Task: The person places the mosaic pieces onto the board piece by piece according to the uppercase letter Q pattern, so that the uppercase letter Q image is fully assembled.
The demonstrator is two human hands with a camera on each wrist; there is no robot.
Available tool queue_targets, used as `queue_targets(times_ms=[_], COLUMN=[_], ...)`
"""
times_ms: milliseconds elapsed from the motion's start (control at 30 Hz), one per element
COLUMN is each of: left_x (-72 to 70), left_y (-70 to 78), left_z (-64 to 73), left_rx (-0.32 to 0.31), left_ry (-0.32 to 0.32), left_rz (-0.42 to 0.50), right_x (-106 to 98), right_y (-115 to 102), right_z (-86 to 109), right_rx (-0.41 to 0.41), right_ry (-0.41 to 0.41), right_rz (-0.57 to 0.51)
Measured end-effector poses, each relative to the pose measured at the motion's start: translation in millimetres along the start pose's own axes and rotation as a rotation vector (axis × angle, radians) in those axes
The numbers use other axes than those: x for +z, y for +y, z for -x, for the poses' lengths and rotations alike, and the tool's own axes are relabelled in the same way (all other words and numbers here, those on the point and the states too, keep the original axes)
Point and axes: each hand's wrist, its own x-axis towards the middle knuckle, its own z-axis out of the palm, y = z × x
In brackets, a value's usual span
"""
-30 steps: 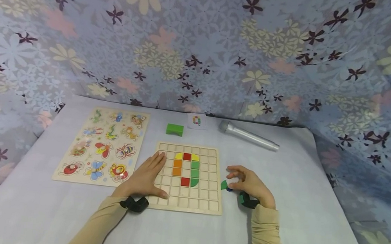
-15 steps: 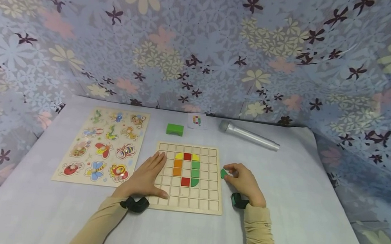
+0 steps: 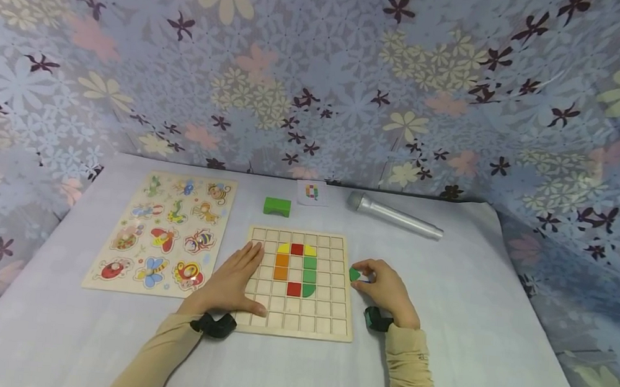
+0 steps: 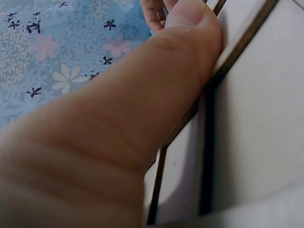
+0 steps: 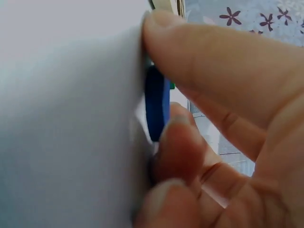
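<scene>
A wooden grid board (image 3: 325, 327) lies mid-table, with red, yellow, orange and green pieces forming a ring in its squares. My left hand (image 3: 231, 276) rests on its left side, fingers straight and thumb spread; its thumb (image 4: 142, 80) lies over the grid lines in the left wrist view. Just off the board's right edge, my right hand (image 3: 387, 288) pinches a green quarter-circle piece (image 3: 354, 275) between thumb and index finger. Behind it, inside the same curled fingers, sits a blue piece (image 5: 156, 104), close to the white tabletop. The fingers partly hide both pieces.
Left of the board lies an insect peg puzzle (image 3: 170, 217). Behind stand a green arch block (image 3: 277, 206) and a small card (image 3: 312, 192) printed with a coloured ring pattern. A silver microphone (image 3: 397, 217) lies at the back right. A floral cloth (image 3: 320, 82) hangs behind the table.
My right hand has moved away from me and slightly left, and the green and blue pieces have shifted along with it. The left hand stays on the board.
</scene>
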Motion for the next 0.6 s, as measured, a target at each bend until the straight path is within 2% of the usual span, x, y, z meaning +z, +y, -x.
queue_targets(times_ms=[200,367,500,600], left_x=[1.5,3.3,3.0,1.8], left_y=[0.0,0.1,0.4,0.3], left_z=[1.0,0.9,1.1,0.5], left_rx=[0.000,0.005,0.009,0.011], left_ry=[-0.001,0.007,0.011,0.017], left_rz=[0.003,0.001,-0.013,-0.016], right_x=[1.5,2.9,6.7,10.9], right_y=[2.6,2.8,-5.4,-17.6], right_z=[1.0,1.9,1.7,1.0], right_rx=[0.025,0.040,0.039,0.006], right_ry=[0.016,0.014,0.001,-0.029], right_rz=[-0.037,-0.125,-0.218,-0.264])
